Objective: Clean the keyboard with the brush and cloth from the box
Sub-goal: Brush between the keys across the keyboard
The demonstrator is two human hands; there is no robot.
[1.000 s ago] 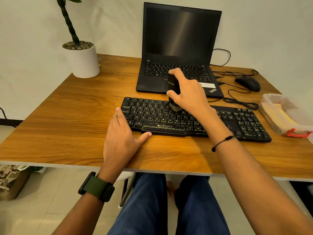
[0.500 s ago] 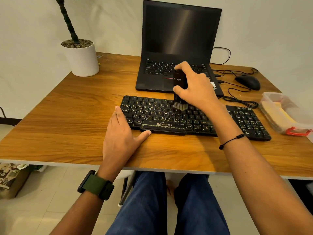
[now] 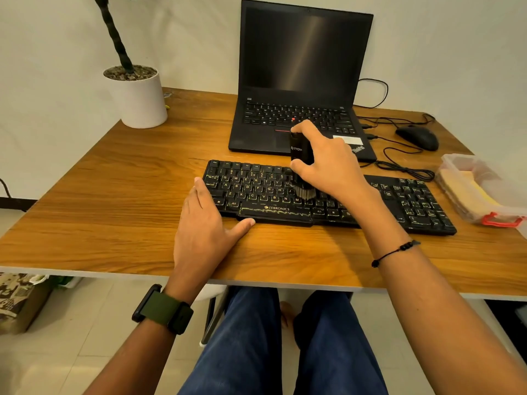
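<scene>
A black keyboard (image 3: 256, 192) with yellow-lettered keys lies across the middle of the wooden desk (image 3: 114, 218). My right hand (image 3: 328, 163) grips a black brush (image 3: 299, 151) upright, its bristles pressed on the keys near the keyboard's middle. My left hand (image 3: 205, 226) lies flat on the desk, fingers against the keyboard's left end and thumb along its front edge. A clear plastic box (image 3: 490, 206) with a red latch sits at the right edge, a yellow cloth (image 3: 467, 186) inside it.
A black laptop (image 3: 302, 89) stands open behind the keyboard. A black mouse (image 3: 417, 137) and its coiled cable (image 3: 405, 166) lie at the back right. A white plant pot (image 3: 139, 101) stands at the back left. My legs are under the desk.
My right hand has moved the brush from the keyboard's upper rows down toward the lower rows. My left hand has stayed in place on the keyboard's left end.
</scene>
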